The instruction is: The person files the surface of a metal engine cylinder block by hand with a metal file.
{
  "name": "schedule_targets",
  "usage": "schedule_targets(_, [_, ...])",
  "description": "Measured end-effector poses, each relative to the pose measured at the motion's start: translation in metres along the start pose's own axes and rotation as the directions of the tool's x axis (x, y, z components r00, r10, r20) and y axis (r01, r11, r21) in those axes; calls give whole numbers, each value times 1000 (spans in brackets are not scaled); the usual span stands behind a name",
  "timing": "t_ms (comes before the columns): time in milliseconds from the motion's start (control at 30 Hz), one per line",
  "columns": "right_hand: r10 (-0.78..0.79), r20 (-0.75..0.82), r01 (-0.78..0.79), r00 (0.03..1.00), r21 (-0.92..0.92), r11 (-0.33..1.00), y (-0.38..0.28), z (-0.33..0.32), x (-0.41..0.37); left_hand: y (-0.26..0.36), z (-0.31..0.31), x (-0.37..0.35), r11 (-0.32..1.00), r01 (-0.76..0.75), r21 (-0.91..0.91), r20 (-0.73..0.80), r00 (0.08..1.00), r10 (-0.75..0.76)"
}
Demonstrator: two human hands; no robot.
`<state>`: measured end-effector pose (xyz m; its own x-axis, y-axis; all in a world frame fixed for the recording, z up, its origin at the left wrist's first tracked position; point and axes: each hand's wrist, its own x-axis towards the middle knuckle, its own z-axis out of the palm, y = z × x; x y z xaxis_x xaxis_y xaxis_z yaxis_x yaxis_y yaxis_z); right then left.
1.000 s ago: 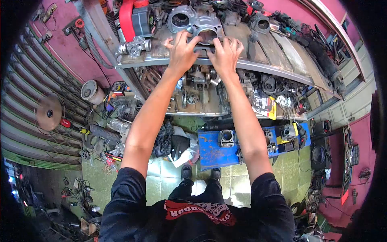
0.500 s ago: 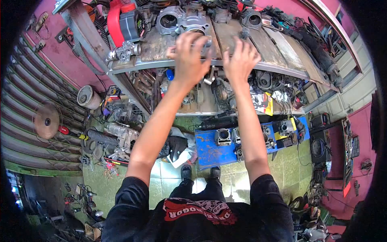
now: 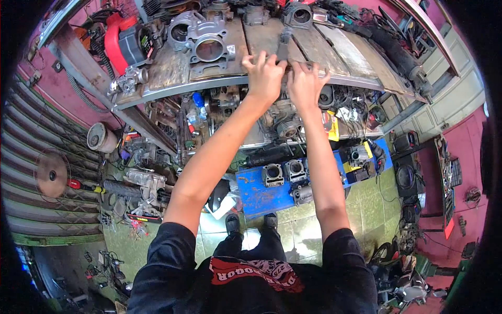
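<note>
- Your left hand (image 3: 265, 73) and right hand (image 3: 305, 83) are side by side at the front edge of the bench (image 3: 172, 78), thumbs nearly touching.
- The fingers of both hands are bent and their tips come together on the planks. They meet at the lower end of a narrow dark metal part (image 3: 284, 42), which lies on the bench top and points away from you.
- The part is mostly covered where your fingertips meet it. You cannot tell from here whether either hand grips it or only rests against it.
- A grey engine cylinder block (image 3: 209, 48) sits on the bench to the left of your left hand, apart from it, with its round bore facing up.
- Further left on the same bench stands a red and black container (image 3: 117, 39), with a small silver casting (image 3: 127, 81) near the front edge.
- A second cylinder-like housing (image 3: 300, 14) lies at the back of the bench, beyond the dark part.
- Under the bench top, a lower shelf (image 3: 246, 141) is crowded with engine parts and sits directly below your forearms.
- On the tiled floor in front of your shoes (image 3: 231, 222) lies a blue board (image 3: 251, 193) carrying several cylinder blocks (image 3: 273, 174).
- A round fan (image 3: 50, 174) stands far to the left by the shutter.
</note>
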<state>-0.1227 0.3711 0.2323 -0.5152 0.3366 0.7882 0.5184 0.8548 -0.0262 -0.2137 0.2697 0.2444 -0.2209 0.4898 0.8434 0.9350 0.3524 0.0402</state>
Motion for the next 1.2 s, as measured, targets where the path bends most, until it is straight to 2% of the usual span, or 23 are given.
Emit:
schedule_targets(67, [4, 6, -5, 1000, 56, 998, -2, 4, 0, -6, 1, 1, 1000, 7, -17, 71, 997, -6])
schedule_targets(133, [6, -12, -4, 1000, 103, 995, -1, 10, -1, -7, 0, 2, 999, -9, -34, 29, 1000, 10])
schedule_targets(233, [27, -51, -18, 998, 161, 987, -1, 15, 1, -7, -3, 0, 995, 44, -93, 2, 999, -44])
schedule_targets(300, [85, -37, -75, 996, 213, 974, -5, 11, 3, -1, -5, -4, 899, 376, -224, -8, 922, -388])
schedule_targets(333, [84, -36, -74, 996, 216, 973, -9, 7, 5, 3, -6, -8, 899, 377, -221, -8, 921, -389])
schedule_targets(400, [145, 107, -167, 984, 240, 956, -17, -2, 11, 14, -8, -21, 849, 458, -264, -67, 869, -490])
schedule_targets(433, [141, 108, -164, 984, 240, 957, -20, -5, 13, 17, -8, -25, 806, 505, -309, -54, 837, -545])
schedule_targets(533, [181, 145, -216, 973, 286, 934, -24, -10, 18, 23, -8, -32, 773, 523, -358, -98, 803, -588])
schedule_targets(633, [205, 154, -237, 966, 228, 944, -32, -13, 21, 22, -6, -38, 760, 524, -384, -108, 792, -601])
schedule_targets(700, [271, 264, -325, 926, 189, 927, -38, -14, 23, 24, -6, -45, 739, 534, -411, -84, 785, -613])
schedule_targets(733, [271, 262, -324, 926, 189, 927, -40, -15, 24, 25, -7, -48, 717, 542, -438, -60, 778, -625])
schedule_targets(800, [313, 461, -466, 830, 267, 844, -45, -16, 26, 26, -4, -56, 699, 552, -454, -66, 762, -644])
schedule_targets(867, [301, 458, -456, 836, 278, 845, -48, -10, 26, 25, 2, -65, 681, 561, -470, -75, 743, -665])
schedule_targets(933, [376, 509, -537, 774, 214, 816, -52, -6, 24, 23, 4, -73, 734, 552, -395, -56, 783, -619])
schedule_targets(967, [404, 459, -556, 791, 266, 788, -52, -3, 21, 17, 3, -78, 639, 581, -505, 131, 783, -608])
schedule_targets(1000, [398, 458, -550, 795, 269, 790, -48, -3, 19, 13, -8, -80, 639, 581, -504, 125, 781, -612])
schedule_targets(1067, [420, 450, -563, 788, 251, 788, -39, -6, 17, 1, -47, -79, 843, 388, -373, -95, 888, -450])
schedule_targets(1133, [422, 315, -524, 850, 416, 743, -37, -7, 3, -38, -81, -78, 904, 361, -228, -186, 896, -404])
schedule_targets(1167, [425, 297, -519, 855, 493, 698, -39, -7, -4, -62, -92, -73, 927, 324, -189, -274, 889, -366])
schedule_targets(1200, [430, 278, -508, 859, 566, 649, -43, -9, -12, -87, -103, -67, 928, 327, -182, -271, 890, -367])
